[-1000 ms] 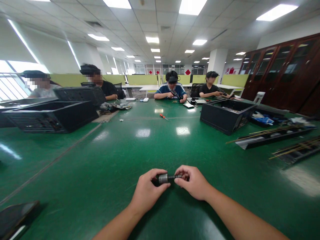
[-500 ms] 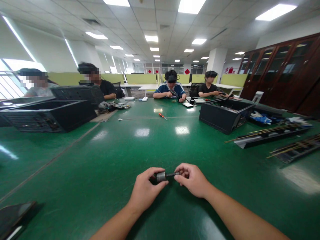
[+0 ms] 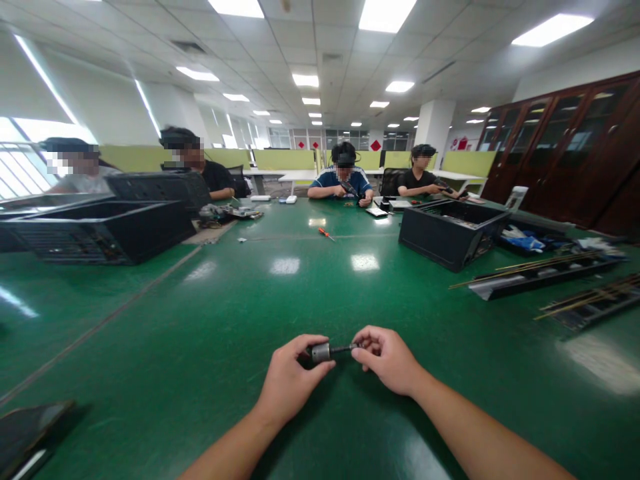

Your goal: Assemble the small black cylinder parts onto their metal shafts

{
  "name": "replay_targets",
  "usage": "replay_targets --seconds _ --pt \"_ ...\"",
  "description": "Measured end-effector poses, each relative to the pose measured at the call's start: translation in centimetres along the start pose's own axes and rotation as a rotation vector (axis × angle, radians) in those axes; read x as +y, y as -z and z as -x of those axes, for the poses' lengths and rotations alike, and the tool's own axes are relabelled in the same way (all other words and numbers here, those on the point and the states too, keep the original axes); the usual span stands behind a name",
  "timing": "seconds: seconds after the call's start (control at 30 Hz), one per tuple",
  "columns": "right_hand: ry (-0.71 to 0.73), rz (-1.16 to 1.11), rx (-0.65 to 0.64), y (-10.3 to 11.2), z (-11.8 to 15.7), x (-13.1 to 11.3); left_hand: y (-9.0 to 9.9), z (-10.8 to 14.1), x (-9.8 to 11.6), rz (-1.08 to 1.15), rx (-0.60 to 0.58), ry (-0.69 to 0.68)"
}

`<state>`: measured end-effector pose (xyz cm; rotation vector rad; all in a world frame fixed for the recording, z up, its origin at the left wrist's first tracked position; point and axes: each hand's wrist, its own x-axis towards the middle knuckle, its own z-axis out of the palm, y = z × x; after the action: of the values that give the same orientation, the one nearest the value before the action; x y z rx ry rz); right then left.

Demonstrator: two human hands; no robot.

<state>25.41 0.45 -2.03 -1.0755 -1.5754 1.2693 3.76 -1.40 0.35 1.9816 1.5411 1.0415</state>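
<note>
Low over the green table, my left hand (image 3: 290, 377) is closed round a short silver-grey metal cylinder (image 3: 321, 352), gripped between thumb and fingers. A thin dark shaft (image 3: 342, 349) sticks out of the cylinder's right side, lying nearly level. The shaft's far end is pinched by the fingertips of my right hand (image 3: 387, 360); those fingers partly cover it. The cylinder's left end is hidden in my left palm. Together the two parts look somewhat like a drill chuck with a bit, but I cannot tell for sure.
On the green table (image 3: 240, 300) lies an orange screwdriver (image 3: 327, 234). Black computer cases stand left (image 3: 95, 230) and right (image 3: 450, 230). Metal channels with thin brass-coloured rods (image 3: 540, 272) lie at right. A dark flat panel (image 3: 33, 433) is near left. Several people sit across the table.
My right hand has shifted slightly to the right along the shaft's end, a little farther from my left hand. My left hand stays almost still round the cylinder.
</note>
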Motion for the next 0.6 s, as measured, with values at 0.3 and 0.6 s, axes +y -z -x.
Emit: replay_targets --seconds 0.3,0.6 --pt "-0.004 0.001 0.002 0.2 0.0 -0.1 0.1 0.0 -0.3 -0.015 0.016 -0.028" --pt "-0.025 -0.092 0.050 1.5 -0.8 0.8 0.3 -1.0 -1.3 0.129 -0.047 0.119"
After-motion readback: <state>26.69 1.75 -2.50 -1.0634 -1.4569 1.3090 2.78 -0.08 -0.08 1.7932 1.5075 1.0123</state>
